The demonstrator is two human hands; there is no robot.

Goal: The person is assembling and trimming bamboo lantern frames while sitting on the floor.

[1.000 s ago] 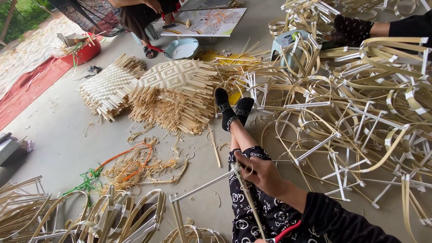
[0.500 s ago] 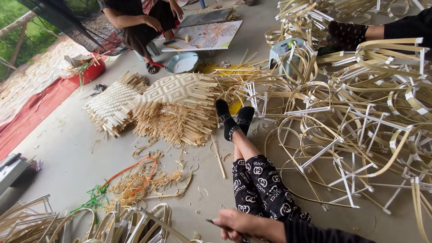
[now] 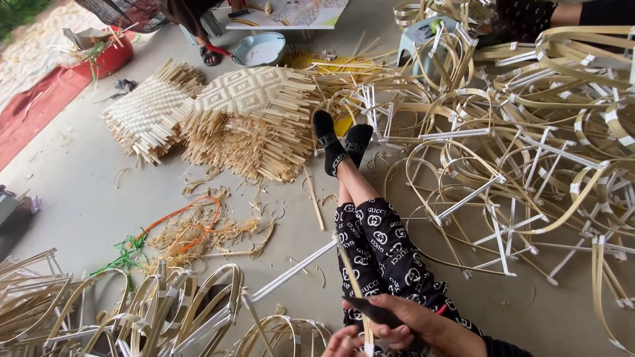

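Bamboo strip rises slanting from between both hands at the bottom edge. Right hand is closed around a dark knife, blade touching the strip; left hand pinches the strip just below. Patterned trousers lie beyond the hands.

I see pale straw-yellow woven mats bearing a lighter diamond pattern, lying on the grey floor. My trousers are black with a repeating white emblem print, and my socks are black. The bent frames are tan with white wrapped joints. An orange cord and a green one cross the shavings. A red mat edges the floor's left side; a pale blue bowl sits near the top edge.
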